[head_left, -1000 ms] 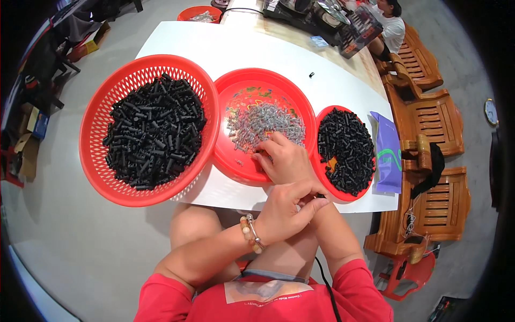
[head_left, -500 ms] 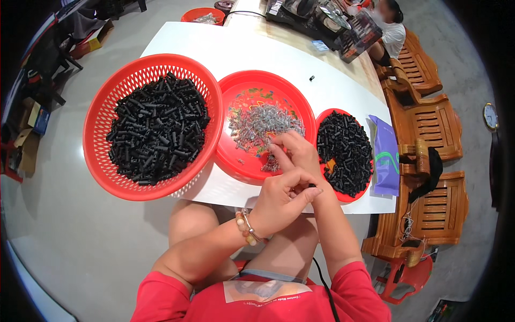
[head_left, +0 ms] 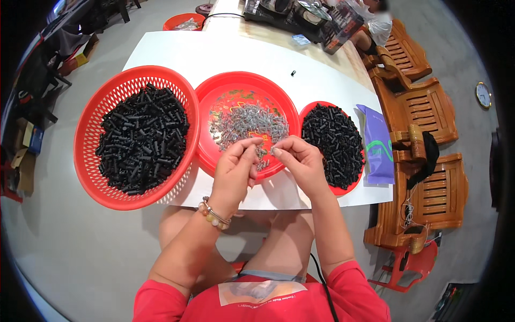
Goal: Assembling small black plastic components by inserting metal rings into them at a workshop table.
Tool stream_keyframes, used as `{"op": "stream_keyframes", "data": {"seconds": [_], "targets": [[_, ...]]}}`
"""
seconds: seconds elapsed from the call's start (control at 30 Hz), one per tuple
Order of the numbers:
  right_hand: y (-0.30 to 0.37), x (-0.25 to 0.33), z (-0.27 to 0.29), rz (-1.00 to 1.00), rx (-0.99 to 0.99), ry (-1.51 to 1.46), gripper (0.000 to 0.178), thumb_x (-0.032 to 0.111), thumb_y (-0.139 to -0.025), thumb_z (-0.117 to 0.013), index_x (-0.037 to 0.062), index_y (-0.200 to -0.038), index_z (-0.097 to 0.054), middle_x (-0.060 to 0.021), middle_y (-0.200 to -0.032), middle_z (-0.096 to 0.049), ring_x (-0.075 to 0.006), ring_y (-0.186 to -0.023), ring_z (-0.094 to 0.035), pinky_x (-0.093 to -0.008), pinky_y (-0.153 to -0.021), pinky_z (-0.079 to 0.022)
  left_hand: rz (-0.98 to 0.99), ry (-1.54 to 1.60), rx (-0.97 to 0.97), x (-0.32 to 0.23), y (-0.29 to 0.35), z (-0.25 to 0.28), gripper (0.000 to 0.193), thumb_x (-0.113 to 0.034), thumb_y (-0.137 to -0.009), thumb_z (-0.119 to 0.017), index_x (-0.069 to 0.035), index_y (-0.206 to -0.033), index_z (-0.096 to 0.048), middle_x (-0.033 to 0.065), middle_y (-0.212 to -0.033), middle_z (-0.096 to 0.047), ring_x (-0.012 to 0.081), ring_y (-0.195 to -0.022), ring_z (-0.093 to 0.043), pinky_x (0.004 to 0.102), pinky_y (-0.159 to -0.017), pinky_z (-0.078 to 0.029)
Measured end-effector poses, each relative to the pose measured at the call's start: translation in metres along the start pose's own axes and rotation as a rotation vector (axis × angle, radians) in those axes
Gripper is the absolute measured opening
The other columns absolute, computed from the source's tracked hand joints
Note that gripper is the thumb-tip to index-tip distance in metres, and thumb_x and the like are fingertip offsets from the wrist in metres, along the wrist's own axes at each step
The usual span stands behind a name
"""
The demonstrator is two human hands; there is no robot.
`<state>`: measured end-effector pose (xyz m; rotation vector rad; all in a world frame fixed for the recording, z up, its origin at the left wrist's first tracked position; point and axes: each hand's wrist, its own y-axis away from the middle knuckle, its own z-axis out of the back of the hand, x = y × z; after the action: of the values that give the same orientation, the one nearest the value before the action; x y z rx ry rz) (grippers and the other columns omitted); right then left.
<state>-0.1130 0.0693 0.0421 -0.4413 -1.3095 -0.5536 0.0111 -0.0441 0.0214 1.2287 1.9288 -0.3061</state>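
Over the near rim of a red round tray (head_left: 206,94), my left hand (head_left: 235,167) and my right hand (head_left: 301,165) face each other, fingertips a little apart. A pile of small silvery pieces that look like metal springs (head_left: 249,122) lies in the tray. My right thumb and forefinger pinch one small silvery spring (head_left: 272,151). The left fingers are closed; whatever they hold is hidden. Short black plastic tubes (head_left: 144,140) fill a red slotted basket (head_left: 80,147) on the left. Similar, smaller-looking black pieces (head_left: 331,145) heap up in a red dish (head_left: 343,190) on the right.
A purple packet (head_left: 378,145) lies on the white tabletop (head_left: 177,51) beyond the right dish. One loose black piece (head_left: 293,73) sits farther back. Pots (head_left: 311,11) stand at the far edge. Wooden chairs (head_left: 429,107) line the right, where a person (head_left: 375,27) sits.
My right hand has drawn back from the silvery pile with a small piece. My left hand has moved left and forward, uncrossing from the right wrist. The view has shifted slightly.
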Motion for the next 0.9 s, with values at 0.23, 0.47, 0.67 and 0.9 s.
{"op": "stream_keyframes", "data": {"seconds": [0.23, 0.47, 0.67, 0.9], "targets": [[0.008, -0.003, -0.004, 0.025, 0.008, 0.044, 0.010, 0.008, -0.086, -0.062, -0.0018, -0.089, -0.063, 0.0014, -0.079, -0.057, -0.0005, -0.062, -0.047, -0.0178, -0.053, -0.037, -0.253, -0.352, 0.011, 0.021, -0.009, 0.000, 0.008, -0.010, -0.087, -0.064, -0.004, -0.093, -0.062, -0.0069, -0.072, -0.053, 0.0002, -0.061, -0.041, 0.0168, -0.052, -0.033], [0.018, -0.008, -0.011, 0.016, -0.060, -0.091, 0.011, 0.009, -0.089, -0.060, -0.0018, -0.090, -0.061, 0.0007, -0.080, -0.057, -0.0025, -0.069, -0.049, -0.0187, -0.059, -0.039, -0.012, -0.122, 0.040, 0.013, -0.002, -0.004, 0.005, -0.009, -0.089, -0.062, -0.005, -0.091, -0.061, -0.0057, -0.076, -0.054, 0.0006, -0.065, -0.044, 0.0161, -0.055, -0.035], [0.025, -0.005, -0.017, -0.104, -0.084, -0.437, 0.009, 0.008, -0.092, -0.055, 0.0001, -0.093, -0.059, 0.0014, -0.084, -0.058, -0.0039, -0.078, -0.052, -0.0198, -0.070, -0.043, -0.314, -0.302, 0.029, 0.022, -0.004, -0.012, 0.003, -0.003, -0.088, -0.061, -0.003, -0.091, -0.061, -0.0026, -0.077, -0.055, 0.0044, -0.067, -0.049, 0.0189, -0.057, -0.039], [0.028, -0.006, -0.017, -0.241, -0.073, -0.674, 0.011, 0.013, -0.092, -0.054, 0.0051, -0.096, -0.060, 0.0049, -0.070, -0.050, -0.0013, -0.054, -0.036, -0.0163, -0.048, -0.028, -0.745, -0.770, 0.017, 0.024, -0.005, -0.016, 0.009, 0.005, -0.081, -0.062, -0.002, -0.086, -0.063, 0.0048, -0.074, -0.057, 0.0139, -0.067, -0.053, 0.0261, -0.058, -0.042]]}}
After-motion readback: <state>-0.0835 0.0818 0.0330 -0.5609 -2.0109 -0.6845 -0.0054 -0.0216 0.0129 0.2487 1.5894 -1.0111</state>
